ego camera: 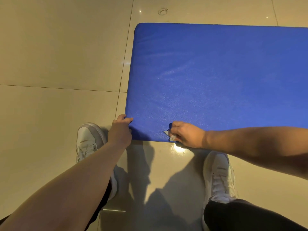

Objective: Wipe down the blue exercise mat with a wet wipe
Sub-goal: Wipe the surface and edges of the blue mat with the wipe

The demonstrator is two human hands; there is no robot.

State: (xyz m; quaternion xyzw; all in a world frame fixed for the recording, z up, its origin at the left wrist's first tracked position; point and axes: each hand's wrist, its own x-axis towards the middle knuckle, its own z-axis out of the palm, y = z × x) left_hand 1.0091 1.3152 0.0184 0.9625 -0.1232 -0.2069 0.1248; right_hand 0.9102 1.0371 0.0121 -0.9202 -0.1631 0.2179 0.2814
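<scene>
The blue exercise mat (216,77) lies flat on the tiled floor and runs off the right edge of the view. My left hand (120,130) grips the mat's near left corner, fingers curled over its edge. My right hand (186,135) holds a crumpled white wet wipe (170,135) against the mat close to its near edge, a little right of that corner. Most of the wipe is hidden under my fingers. Faint wet streaks show across the mat's middle.
Glossy beige floor tiles (58,55) surround the mat. My two white sneakers (88,140) (218,175) stand just in front of the mat's near edge. A small round floor fitting (162,11) sits beyond the mat's far edge.
</scene>
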